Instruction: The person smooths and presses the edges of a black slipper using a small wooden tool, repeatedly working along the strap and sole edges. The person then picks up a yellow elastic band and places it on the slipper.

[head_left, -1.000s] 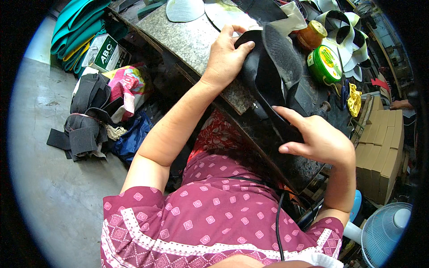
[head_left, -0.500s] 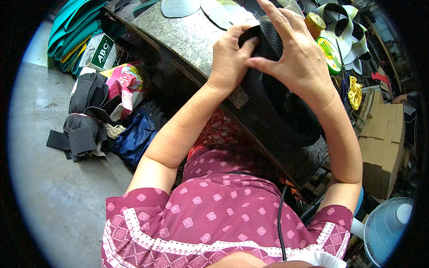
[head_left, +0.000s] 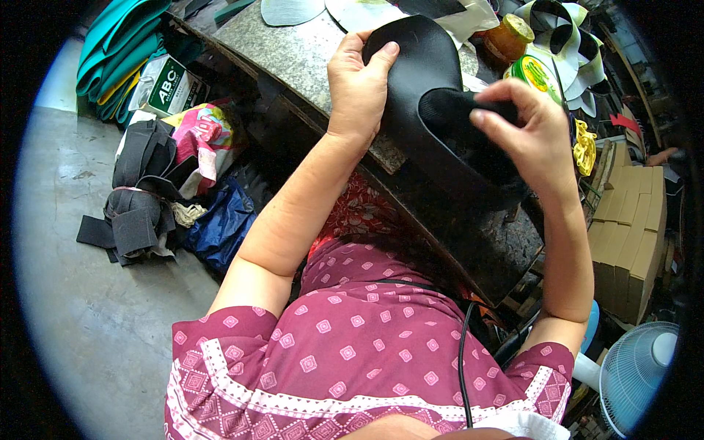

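Observation:
My left hand (head_left: 356,92) grips the upper left rim of a smooth black leather-like piece (head_left: 414,62), thumb on top and fingers behind. The piece has a broad rounded flap and a dark, fuzzy-looking opening (head_left: 447,121). At the right side of that opening, my right hand (head_left: 534,128) has its thumb and fingers curled in around the dark lining; the exact grip is partly lost in shadow. The piece is held over the front edge of a speckled grey worktop (head_left: 293,59), and its lower part merges with the shadow.
Rounded pale cutouts (head_left: 292,10), an amber jar (head_left: 509,38) and a green-lidded tub (head_left: 533,73) are on the worktop. Curled pale strips (head_left: 565,44) lie behind. Stacked cardboard (head_left: 627,227) and a fan (head_left: 642,381) stand right; bundled black strips (head_left: 138,198) lie on the floor left.
The black piece has turned so its smooth flap and opening face up. My right hand has moved right and down, its spread fingers now curled. My left hand has shifted slightly left.

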{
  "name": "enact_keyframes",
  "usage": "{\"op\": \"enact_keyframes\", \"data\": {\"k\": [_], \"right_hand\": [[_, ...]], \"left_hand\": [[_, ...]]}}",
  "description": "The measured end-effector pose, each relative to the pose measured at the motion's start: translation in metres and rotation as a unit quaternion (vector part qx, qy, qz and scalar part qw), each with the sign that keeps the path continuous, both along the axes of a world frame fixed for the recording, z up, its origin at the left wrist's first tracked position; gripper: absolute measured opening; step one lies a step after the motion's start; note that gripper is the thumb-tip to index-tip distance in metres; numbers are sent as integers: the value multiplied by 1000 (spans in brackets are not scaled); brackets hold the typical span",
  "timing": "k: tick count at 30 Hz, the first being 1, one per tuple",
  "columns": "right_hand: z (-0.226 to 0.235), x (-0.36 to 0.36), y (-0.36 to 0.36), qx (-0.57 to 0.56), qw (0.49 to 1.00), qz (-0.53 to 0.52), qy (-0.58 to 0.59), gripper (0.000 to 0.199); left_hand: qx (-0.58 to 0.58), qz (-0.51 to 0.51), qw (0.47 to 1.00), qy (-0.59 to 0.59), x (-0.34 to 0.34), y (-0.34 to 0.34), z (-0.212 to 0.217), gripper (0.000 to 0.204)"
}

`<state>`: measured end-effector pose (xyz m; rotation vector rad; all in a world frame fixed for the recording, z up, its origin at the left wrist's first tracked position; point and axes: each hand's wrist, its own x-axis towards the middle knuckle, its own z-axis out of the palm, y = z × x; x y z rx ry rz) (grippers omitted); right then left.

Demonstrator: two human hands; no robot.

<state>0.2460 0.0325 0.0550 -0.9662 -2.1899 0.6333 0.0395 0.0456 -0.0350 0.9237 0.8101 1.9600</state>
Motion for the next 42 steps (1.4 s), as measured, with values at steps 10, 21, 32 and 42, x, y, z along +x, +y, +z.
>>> {"op": "enact_keyframes", "data": {"k": [10,21,32,42], "right_hand": [[-13,-15,-23,-107,980,117,-119,28],[-1,13,-5,-151,988,-21,35,13],[-29,-6,-15,-93,992,74,-36,59],[-34,-4,-25,-135,991,21,-5,66]], "left_hand": [[23,-69,997,-19,-4,-2,2,24],[70,-76,995,-11,-3,-4,3,26],[-7,-198,971,-137,-6,-30,32,27],[-115,-390,913,-20,-39,-7,8,38]]}}
